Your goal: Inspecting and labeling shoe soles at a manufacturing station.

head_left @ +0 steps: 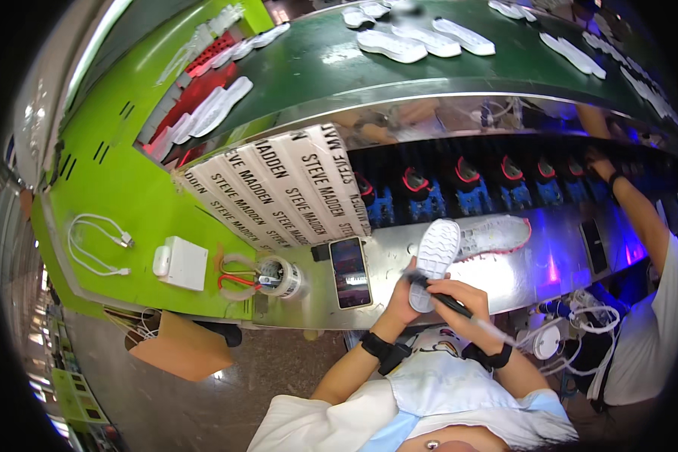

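We hold a white sole (435, 260) tread-up over the near edge of the steel worktop (505, 275). Our left hand (401, 295) grips its heel end from below, fingers closed around it. Our right hand (459, 301) has its fingers wrapped on a dark pen-like tool (438, 297), its tip touching the sole near the heel.

The sole hangs partly past the worktop edge, held by one end only. We judge that a hard push from the tool could twist it out of the left hand's grip and drop it to the floor. The tip sits close to our left thumb, so a slip could run the tool onto the hand.

A phone (349, 272) lies just left of the sole, and a finished shoe (497, 235) lies just behind it; a jerk of either elbow could knock them. The tool's cord (505, 331) trails toward the right, and a snag there could pull the tip off line.
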The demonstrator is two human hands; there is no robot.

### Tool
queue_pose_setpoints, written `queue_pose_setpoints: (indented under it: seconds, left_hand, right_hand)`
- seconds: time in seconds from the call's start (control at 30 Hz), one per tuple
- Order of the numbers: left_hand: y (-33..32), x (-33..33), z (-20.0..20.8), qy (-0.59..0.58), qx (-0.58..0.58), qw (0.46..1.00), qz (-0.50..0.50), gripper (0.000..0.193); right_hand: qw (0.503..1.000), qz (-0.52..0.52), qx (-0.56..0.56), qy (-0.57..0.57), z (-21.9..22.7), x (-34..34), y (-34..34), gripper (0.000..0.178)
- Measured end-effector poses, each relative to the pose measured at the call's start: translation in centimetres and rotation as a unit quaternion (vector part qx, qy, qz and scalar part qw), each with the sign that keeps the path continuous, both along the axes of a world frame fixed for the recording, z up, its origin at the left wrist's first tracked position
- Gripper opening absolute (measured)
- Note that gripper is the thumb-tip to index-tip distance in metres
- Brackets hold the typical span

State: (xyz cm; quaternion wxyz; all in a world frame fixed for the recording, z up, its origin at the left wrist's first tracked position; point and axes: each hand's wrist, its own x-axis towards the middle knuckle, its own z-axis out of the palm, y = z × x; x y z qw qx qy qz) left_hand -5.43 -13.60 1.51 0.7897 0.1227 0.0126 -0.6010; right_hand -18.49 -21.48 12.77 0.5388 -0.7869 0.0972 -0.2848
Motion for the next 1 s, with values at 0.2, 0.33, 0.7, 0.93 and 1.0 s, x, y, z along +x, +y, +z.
queue_pose_setpoints:
  seconds: [0.2, 0.33, 0.7, 0.93, 1.0]
  left_hand:
    - [0.5, 0.5, 1.8, 0.027, -0.010, 0.999, 0.035, 0.045]
    - [0.0, 1.8, 3.1, 0.098, -0.085, 0.989, 0.066, 0.053]
    - [-1.7, 5.9, 5.7, -0.278, 0.129, 0.899, -0.314, 0.033]
    - [-0.9, 8.9, 5.4, -0.147, 0.144, 0.908, -0.365, 0.062]
    - [-0.3, 7.7, 5.0, -0.004, -0.009, 0.975, -0.223, 0.067]
  right_hand:
    - [0.997, 0.059, 0.042, 0.014, -0.2, 0.4, 0.3, 0.022]
    - [0.974, 0.055, 0.201, 0.086, 1.4, 1.2, -1.1, 0.024]
    - [0.929, 0.298, -0.100, 0.198, 5.2, 0.4, -5.1, 0.028]
    - [0.966, 0.246, 0.009, 0.076, 3.5, -1.4, -7.4, 0.024]
    - [0.972, 0.139, 0.175, 0.077, 4.6, -0.8, -7.6, 0.026]
